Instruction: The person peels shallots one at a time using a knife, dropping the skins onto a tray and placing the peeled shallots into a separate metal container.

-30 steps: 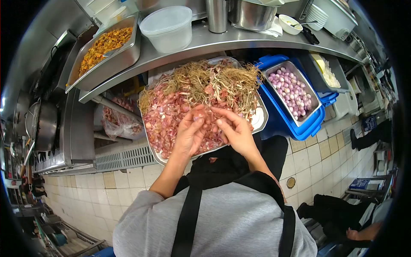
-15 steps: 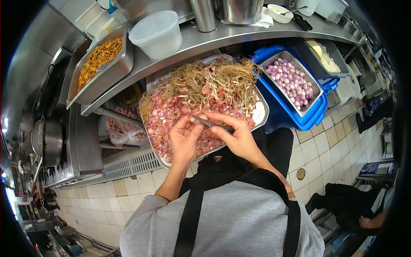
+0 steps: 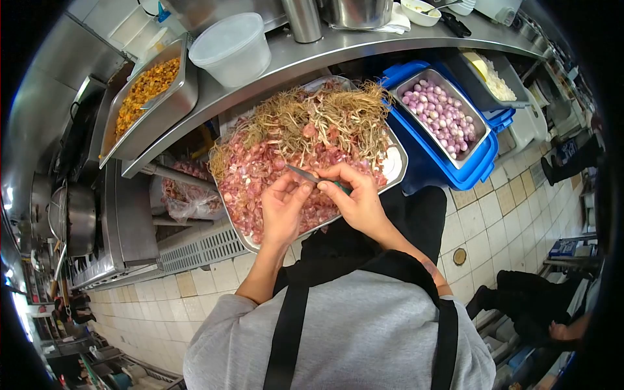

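My right hand (image 3: 354,198) is closed on a small knife (image 3: 303,173) with a green handle, its blade pointing left. Close beside it, my left hand (image 3: 284,207) has its fingers pinched at the blade; what they hold is too small and hidden to name. Both hands are over a large metal tray (image 3: 404,170) on my lap. Pink-red shallots and skins (image 3: 250,188) fill its near part, and a heap of dry roots and stems (image 3: 325,123) lies at its far side. Peeled shallots (image 3: 439,117) fill a metal pan to the right.
The pan rests on a blue crate (image 3: 463,179). A steel counter (image 3: 286,64) ahead bears a lidded plastic tub (image 3: 234,55) and a metal pan of orange food (image 3: 146,94). A grey bin (image 3: 520,94) stands at right. Another person in black (image 3: 539,299) is at lower right.
The knife blade has shifted slightly up and left, and now shows above my fingertips. My hands stay close together. The view has shifted a little.
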Tool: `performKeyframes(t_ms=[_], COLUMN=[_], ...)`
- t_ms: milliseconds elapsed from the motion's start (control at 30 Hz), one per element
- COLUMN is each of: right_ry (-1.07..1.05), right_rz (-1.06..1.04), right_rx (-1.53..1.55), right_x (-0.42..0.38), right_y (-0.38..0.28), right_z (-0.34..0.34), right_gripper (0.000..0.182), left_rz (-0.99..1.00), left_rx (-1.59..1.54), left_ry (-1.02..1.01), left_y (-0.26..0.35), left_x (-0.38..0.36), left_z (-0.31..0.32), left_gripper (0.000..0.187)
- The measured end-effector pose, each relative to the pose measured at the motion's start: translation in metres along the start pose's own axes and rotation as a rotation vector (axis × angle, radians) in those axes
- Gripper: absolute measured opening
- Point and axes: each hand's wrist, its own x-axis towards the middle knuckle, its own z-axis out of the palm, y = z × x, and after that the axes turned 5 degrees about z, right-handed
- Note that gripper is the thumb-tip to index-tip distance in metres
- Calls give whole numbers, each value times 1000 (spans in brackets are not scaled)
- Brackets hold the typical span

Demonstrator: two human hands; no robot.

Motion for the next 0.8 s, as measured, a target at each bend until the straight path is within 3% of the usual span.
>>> performKeyframes(t_ms=[67, 167, 233, 267, 367, 467, 667, 800], right_ry=[23, 8, -173, -251, -216, -179, -146, 73], right_rz=[-23, -88, 341, 412, 512, 428, 393, 237], right_rx=[-79, 62, 461, 689, 791, 649, 606, 275], right_x=[1, 3, 3, 5, 4, 3, 4, 10], right_y=[5, 24, 17, 19, 21, 23, 24, 31], right_z=[0, 5, -6, -10, -10, -4, -4, -9], right_gripper=[18, 16, 14, 14, 14, 14, 15, 19], left_rz=[-124, -251, -314, -294, -298, -137, -52, -54], left_rx=[-48, -74, -89, -85, -95, 24, 196, 159], left_ry=[-86, -150, -144, -156, -111, -149, -63, -118], left_y=[3, 5, 8, 9, 4, -10, -8, 0], left_x=[6, 11, 13, 13, 15, 14, 12, 7], left_z=[-13, -26, -27, -24, -23, -23, -12, -5], left_gripper=[29, 31, 33, 36, 38, 44, 52, 47])
